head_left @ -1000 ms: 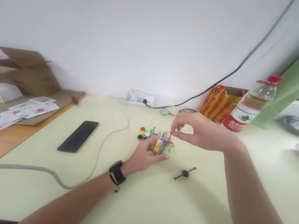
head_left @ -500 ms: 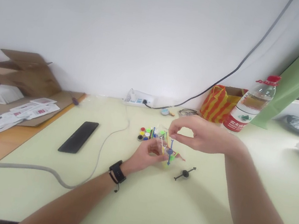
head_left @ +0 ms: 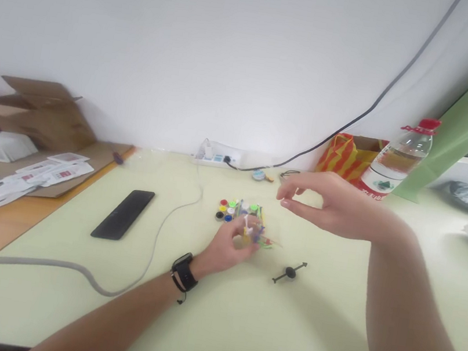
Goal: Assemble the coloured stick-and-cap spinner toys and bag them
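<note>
My left hand (head_left: pixel 228 247), with a black watch on the wrist, is closed around a bunch of small coloured plastic spinning tops (head_left: pixel 254 232) low over the pale green table (head_left: pixel 212 319). My right hand (head_left: pixel 325 204) hovers above and to the right of them, fingers loosely curled with thumb and forefinger close together, and nothing shows in it. A black spinning top (head_left: pixel 288 272) lies on the table to the right of my left hand. A cluster of small round coloured pieces (head_left: pixel 233 209) sits just behind the left hand.
A black phone (head_left: pixel 123 213) lies to the left, with a grey cable (head_left: pixel 71 267) curving past it. A power strip (head_left: pixel 218 156) sits by the wall. A water bottle (head_left: pixel 394 163) and a striped bag (head_left: pixel 341 162) stand back right. Cardboard and cards (head_left: pixel 37 166) lie far left.
My right hand has let go of the blue top, lifted and moved right. My left hand has closed over the coloured tops, and the blue one is back in the bunch.
</note>
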A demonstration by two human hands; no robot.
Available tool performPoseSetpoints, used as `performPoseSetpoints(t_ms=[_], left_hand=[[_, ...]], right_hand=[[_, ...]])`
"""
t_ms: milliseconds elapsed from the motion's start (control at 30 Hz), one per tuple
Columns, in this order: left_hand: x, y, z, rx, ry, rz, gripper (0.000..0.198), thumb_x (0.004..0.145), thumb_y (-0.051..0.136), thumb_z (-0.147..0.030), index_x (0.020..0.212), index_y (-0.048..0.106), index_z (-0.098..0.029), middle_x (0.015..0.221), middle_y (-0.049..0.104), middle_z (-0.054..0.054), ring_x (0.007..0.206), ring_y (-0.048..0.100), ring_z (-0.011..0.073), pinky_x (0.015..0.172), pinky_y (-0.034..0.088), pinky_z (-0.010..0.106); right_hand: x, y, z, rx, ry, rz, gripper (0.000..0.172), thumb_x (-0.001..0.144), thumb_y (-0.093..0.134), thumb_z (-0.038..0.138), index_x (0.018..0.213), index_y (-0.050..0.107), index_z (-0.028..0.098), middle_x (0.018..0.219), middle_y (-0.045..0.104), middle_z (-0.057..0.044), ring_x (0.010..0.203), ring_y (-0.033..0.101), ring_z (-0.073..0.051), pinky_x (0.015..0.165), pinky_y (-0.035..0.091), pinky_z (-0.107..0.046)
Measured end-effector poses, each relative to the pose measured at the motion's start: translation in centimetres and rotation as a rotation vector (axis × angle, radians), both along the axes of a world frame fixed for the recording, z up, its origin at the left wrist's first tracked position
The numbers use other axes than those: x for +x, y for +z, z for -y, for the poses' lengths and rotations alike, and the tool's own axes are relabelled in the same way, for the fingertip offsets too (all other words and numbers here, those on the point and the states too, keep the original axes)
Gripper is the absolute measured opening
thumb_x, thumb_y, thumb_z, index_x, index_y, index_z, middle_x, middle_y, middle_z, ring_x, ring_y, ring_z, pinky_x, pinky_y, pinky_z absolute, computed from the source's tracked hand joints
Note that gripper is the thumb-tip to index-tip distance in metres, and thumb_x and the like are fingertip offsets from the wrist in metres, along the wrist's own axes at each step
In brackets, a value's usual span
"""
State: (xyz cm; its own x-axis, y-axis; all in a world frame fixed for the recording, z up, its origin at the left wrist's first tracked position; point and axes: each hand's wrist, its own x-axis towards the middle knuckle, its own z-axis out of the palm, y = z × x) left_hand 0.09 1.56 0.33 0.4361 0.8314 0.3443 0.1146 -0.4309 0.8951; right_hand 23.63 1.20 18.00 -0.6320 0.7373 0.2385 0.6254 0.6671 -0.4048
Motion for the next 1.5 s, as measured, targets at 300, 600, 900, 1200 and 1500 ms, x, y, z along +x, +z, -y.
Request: performPoseSetpoints(t_ms=[300, 600, 900, 1200, 1500], left_hand=[[0.3, -0.1, 0.1, -0.090, -0.002, -0.030, 0.039, 0.087, 0.075, -0.039, 0.119, 0.066, -0.020, 0.106, 0.074, 0.009, 0.095, 0.071, 0.0230, 0.088, 0.056, 0.038], [0.3, -0.3, 0.1, -0.143, -0.027, -0.062, 0.061, 0.077, 0.085, -0.037, 0.130, 0.060, -0.020, 0.114, 0.075, 0.010, 0.108, 0.071, 0.0281, 0.096, 0.055, 0.041], [0.2, -0.6, -0.1, -0.178, -0.065, -0.109, 0.052, 0.082, 0.080, -0.038, 0.127, 0.064, -0.017, 0.112, 0.076, 0.011, 0.104, 0.071, 0.0281, 0.098, 0.053, 0.041], [0.1, -0.7, 0.0, -0.170, -0.081, -0.120, 0.045, 0.083, 0.079, -0.035, 0.123, 0.067, -0.018, 0.111, 0.076, 0.010, 0.103, 0.071, 0.0259, 0.095, 0.053, 0.037], [0.2, -0.8, 0.0, -0.202, -0.129, -0.047, 0.042, 0.081, 0.081, -0.034, 0.117, 0.069, -0.018, 0.116, 0.076, 0.010, 0.109, 0.071, 0.0273, 0.097, 0.054, 0.038]], right_hand=[[2.0, -1.9, 3.2, -0.305, 0.066, 0.226, 0.018, 0.092, 0.055, 0.023, 0.098, 0.071, 0.029, 0.100, 0.073, -0.003, 0.090, 0.068, -0.022, 0.067, 0.051, -0.030], [1.5, -11.4, 4.2, -0.362, -0.070, 0.303, 0.021, 0.086, 0.048, 0.009, 0.093, 0.063, 0.023, 0.097, 0.070, -0.006, 0.094, 0.065, -0.026, 0.078, 0.049, -0.038], [2.3, -6.2, 4.1, -0.290, -0.141, -0.320, 0.020, 0.095, 0.062, 0.043, 0.096, 0.067, 0.023, 0.094, 0.073, -0.006, 0.085, 0.070, -0.023, 0.079, 0.057, -0.037], [-1.0, -3.1, 2.6, 0.059, -0.165, -0.239, 0.016, 0.099, 0.056, 0.032, 0.097, 0.069, 0.023, 0.091, 0.073, -0.004, 0.081, 0.067, -0.019, 0.066, 0.051, -0.030], [-2.2, -3.2, 0.1, 0.119, -0.218, 0.135, 0.019, 0.093, 0.052, 0.017, 0.103, 0.068, 0.024, 0.080, 0.068, -0.003, 0.075, 0.060, -0.020, 0.057, 0.035, -0.027]])
